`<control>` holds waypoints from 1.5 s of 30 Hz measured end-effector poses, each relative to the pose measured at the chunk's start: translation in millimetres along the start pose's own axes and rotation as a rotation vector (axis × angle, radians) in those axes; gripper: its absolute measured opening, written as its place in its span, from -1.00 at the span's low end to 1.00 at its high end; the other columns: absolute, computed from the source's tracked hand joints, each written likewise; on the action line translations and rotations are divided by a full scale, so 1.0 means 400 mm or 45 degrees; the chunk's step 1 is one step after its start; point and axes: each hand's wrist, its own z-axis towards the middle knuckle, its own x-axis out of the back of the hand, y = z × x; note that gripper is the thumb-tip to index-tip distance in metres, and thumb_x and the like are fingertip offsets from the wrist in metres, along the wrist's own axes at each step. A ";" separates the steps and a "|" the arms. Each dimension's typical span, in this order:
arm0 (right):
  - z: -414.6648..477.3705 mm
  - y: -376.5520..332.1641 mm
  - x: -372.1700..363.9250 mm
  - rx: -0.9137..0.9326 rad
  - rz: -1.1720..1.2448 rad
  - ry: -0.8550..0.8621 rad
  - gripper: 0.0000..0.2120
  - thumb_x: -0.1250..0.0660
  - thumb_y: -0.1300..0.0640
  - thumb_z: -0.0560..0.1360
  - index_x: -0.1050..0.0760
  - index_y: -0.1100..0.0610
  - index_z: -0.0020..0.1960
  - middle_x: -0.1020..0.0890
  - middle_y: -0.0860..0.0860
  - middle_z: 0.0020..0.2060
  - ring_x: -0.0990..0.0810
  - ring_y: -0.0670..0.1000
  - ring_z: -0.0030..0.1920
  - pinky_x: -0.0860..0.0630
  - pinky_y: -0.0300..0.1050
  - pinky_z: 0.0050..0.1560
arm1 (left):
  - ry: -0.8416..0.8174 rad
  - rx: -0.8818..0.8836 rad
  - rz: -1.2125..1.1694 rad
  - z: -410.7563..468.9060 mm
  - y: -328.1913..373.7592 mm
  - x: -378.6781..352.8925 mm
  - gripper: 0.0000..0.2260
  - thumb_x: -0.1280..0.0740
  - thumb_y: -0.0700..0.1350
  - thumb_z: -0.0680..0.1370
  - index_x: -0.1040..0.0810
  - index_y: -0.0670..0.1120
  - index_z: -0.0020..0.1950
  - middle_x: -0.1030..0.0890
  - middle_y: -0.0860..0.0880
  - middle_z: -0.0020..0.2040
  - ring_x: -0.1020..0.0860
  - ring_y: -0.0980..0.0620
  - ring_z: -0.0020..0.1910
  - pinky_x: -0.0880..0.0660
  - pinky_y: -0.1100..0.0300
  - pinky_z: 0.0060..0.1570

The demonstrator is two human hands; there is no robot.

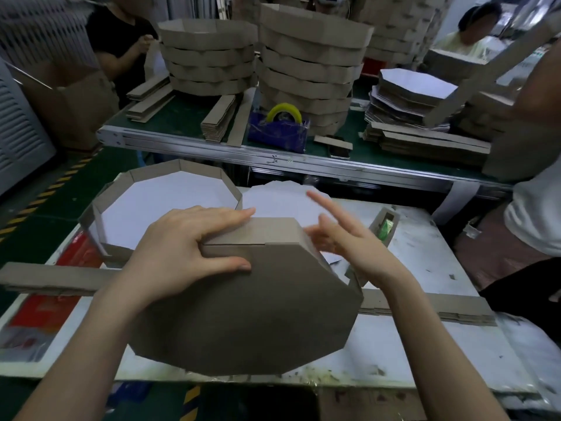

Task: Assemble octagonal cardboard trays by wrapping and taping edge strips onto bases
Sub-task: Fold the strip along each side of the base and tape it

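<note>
Two hands, one tray turned bottom-up.

The left hand (185,244) pinches the top edge of the tray (243,314), with the thumb flat on the brown base and the fingers laid over the edge strip (264,227). The tray leans up off the table (425,262), and most of it hangs below that grip. The right hand (343,238) is just beside the grip on the right, fingers spread, holding nothing that can be seen. It is blurry, so it is hard to tell if it touches the strip. A seam in the strip sits right by the left thumb, and if the pinch lets go, the strip could spring open there. The tray could also slide down, since only one hand holds it. No tape shows on the seam. The tape holder (384,226) stands further right of the grip. The tray's inside is hidden.
</note>
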 end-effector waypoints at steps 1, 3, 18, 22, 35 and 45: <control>-0.007 -0.024 -0.006 -0.011 -0.098 -0.105 -0.58 -0.21 -0.25 0.57 -0.30 -0.41 0.42 -0.69 0.02 -0.02 -0.66 -0.02 0.09 -0.56 -0.17 0.14 | -0.016 0.023 -0.021 -0.007 -0.006 0.010 -0.34 -0.24 0.48 0.27 -0.24 0.44 0.36 -0.46 0.34 0.20 -0.48 0.16 0.19 -0.44 0.07 0.15; -0.015 -0.057 -0.020 0.017 -0.193 -0.192 -0.49 -0.28 -0.19 0.53 -0.32 -0.26 0.46 -0.67 -0.09 -0.15 -0.66 -0.09 -0.03 -0.51 -0.25 0.03 | -0.085 0.080 0.024 -0.021 -0.018 0.032 -0.27 -0.20 0.51 0.26 -0.16 0.43 0.42 -0.46 0.31 0.18 -0.45 0.16 0.18 -0.42 0.05 0.21; -0.049 -0.254 -0.071 0.138 -0.415 -0.103 -0.47 -0.43 -0.02 0.48 -0.42 -0.13 0.42 -0.71 -0.08 -0.24 -0.64 -0.16 -0.27 -0.52 -0.34 -0.20 | -0.066 -0.176 0.131 -0.018 0.075 0.047 -0.14 -0.05 0.59 0.24 0.32 0.47 0.42 -0.50 0.13 0.30 -0.51 0.07 0.16 -0.51 0.12 0.03; -0.038 -0.291 -0.066 0.121 -0.544 -0.108 -0.54 -0.41 -0.12 0.46 -0.49 -0.13 0.34 -0.70 0.00 -0.28 -0.59 -0.02 -0.38 -0.51 -0.29 -0.33 | 0.104 -0.099 -0.186 -0.034 0.027 0.060 -0.12 -0.18 0.57 0.22 0.09 0.47 0.47 -0.53 0.13 0.22 -0.50 0.08 0.10 -0.48 0.11 0.01; 0.024 -0.209 -0.176 0.055 -0.522 -0.058 -0.57 -0.48 0.04 0.49 -0.52 -0.02 0.34 -0.71 -0.03 -0.24 -0.56 -0.13 -0.38 -0.46 -0.29 -0.30 | 0.097 -0.027 -0.282 -0.078 -0.109 0.000 -0.33 -0.27 0.46 0.35 -0.17 0.43 0.43 -0.37 0.37 0.17 -0.35 0.37 0.18 -0.46 0.19 0.11; -0.014 -0.213 -0.159 0.051 -0.491 -0.042 -0.54 -0.44 0.12 0.53 -0.47 -0.32 0.30 -0.74 -0.19 -0.11 -0.68 -0.13 -0.20 -0.60 -0.30 -0.12 | 0.102 -0.247 -0.113 -0.073 -0.033 0.008 -0.62 -0.20 0.29 0.50 -0.50 0.29 0.28 -0.54 0.12 0.17 -0.47 0.10 0.14 -0.48 0.06 0.05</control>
